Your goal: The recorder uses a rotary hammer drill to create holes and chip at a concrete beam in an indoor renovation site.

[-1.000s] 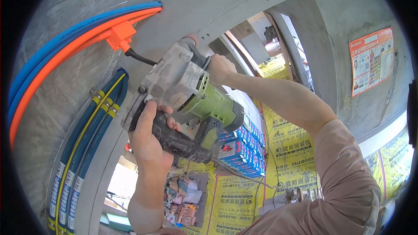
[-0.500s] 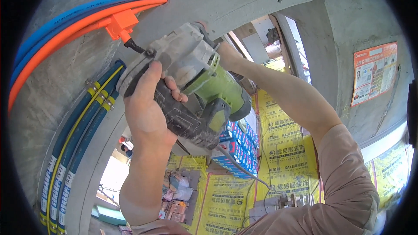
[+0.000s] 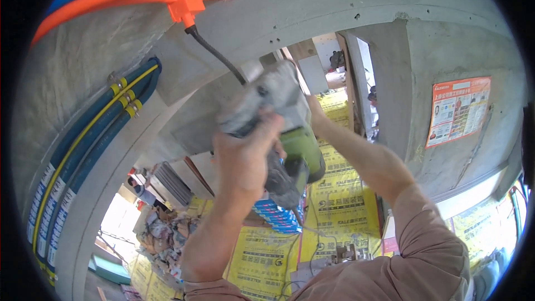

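Observation:
A dusty corded power tool [image 3: 304,147], with a grey metal head and a green motor body, is held up in front of me, blurred by motion. My left hand [image 3: 248,153] wraps round its dark handle on the near left side. On the far right side my right hand [image 3: 316,114] is against the tool's head; its fingers are mostly hidden behind the tool. The working end of the tool cannot be made out. Its cord hangs from the lower end toward the floor.
Overhead, an orange junction box [image 3: 186,8] joins orange and blue conduits, with a dark corrugated hose [image 3: 217,56] running down behind the tool. Dark blue pipes [image 3: 83,156] run along the left. A poster [image 3: 458,112] hangs on the right wall. Below are stacked blue boxes [image 3: 278,214] and a rubble pile [image 3: 164,237].
The tool and both hands have shifted right and slightly down in the picture, away from the orange junction box. My view has turned too, and more of the dark hose and rubble shows.

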The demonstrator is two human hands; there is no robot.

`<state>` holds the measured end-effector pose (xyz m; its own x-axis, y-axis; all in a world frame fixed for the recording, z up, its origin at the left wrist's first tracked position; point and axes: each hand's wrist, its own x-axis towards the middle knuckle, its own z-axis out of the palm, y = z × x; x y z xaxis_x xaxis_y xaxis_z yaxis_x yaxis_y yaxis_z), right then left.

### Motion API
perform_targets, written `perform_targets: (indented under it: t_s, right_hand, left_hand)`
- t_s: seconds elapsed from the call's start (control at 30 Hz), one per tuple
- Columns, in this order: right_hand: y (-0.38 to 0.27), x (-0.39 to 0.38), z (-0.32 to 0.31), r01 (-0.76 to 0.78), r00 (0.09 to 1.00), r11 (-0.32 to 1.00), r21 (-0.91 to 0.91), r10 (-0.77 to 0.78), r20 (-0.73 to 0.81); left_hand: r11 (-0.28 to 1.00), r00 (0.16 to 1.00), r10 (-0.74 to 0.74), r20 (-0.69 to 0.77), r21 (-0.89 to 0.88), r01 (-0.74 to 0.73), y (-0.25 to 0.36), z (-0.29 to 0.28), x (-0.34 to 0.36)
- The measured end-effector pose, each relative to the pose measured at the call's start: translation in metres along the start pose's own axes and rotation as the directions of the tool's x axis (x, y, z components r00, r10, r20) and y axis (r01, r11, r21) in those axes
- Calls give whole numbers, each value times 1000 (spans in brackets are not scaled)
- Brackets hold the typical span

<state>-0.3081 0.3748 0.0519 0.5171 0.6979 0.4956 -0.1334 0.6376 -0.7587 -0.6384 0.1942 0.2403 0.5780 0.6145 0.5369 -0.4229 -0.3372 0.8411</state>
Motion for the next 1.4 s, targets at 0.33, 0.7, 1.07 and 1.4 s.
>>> perform_targets:
  t_s: [0.33,0.7,1.07,1.4]
  right_hand:
    - [127,-283,-4,-199,970,955,-218,223,93]
    - [144,-395,-55,-469,882,838,-279,459,-107]
    - [152,-456,-55,-661,750,714,-229,631,-198]
    - [131,-457,-60,-881,456,423,-211,878,-143]
  left_hand:
    - [803,733,-574,364,74,592,-186,-25,-90]
    - [743,628,-660,413,236,626,-290,-26,-168]
    - [966,851,-244,465,193,172,-352,-56,-216]
    - [752,599,-651,466,289,593,-315,-68,-194]
